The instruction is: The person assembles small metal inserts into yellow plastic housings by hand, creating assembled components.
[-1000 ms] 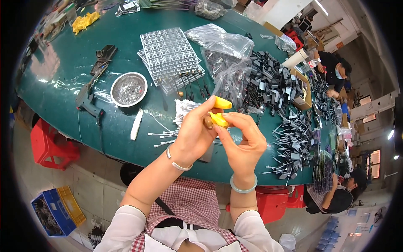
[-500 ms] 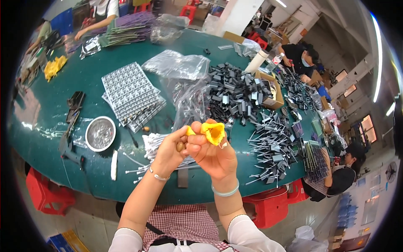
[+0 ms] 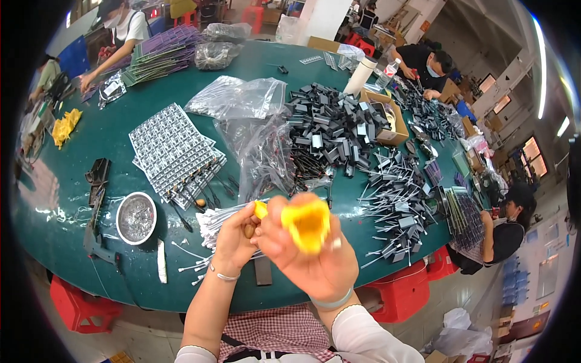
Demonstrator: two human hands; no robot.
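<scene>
We hold a yellow hollow piece [image 3: 310, 225] near the centre of the frame, blurred, its open end facing the camera. The fingers of our right hand [image 3: 310, 259] are closed on it. At the fingertips of our left hand [image 3: 232, 243], just left of centre, sits a smaller yellow piece [image 3: 260, 210]; whether it is worn or pinched we cannot tell. Those fingers are curled beside a rounded brown thing [image 3: 249, 230], and we cannot tell whether they grip it.

Below our hands a dark flat block [image 3: 262, 271] lies on the green tabletop [image 3: 272, 60]. Left of them we see a bundle of white cables [image 3: 210, 225], and farther left a metal bowl [image 3: 153, 218] and a white stick [image 3: 161, 261]. Above the bundle, circuit boards [image 3: 169, 145] lie stacked in a loose overlap, near clear plastic bags [image 3: 257, 142]. A heap of black blocks [image 3: 333, 124] fills the upper middle, beside a cardboard box [image 3: 393, 137]; blocks with pale leads [image 3: 396, 209] spread at centre right. Co-workers sit at upper left, upper right and lower right.
</scene>
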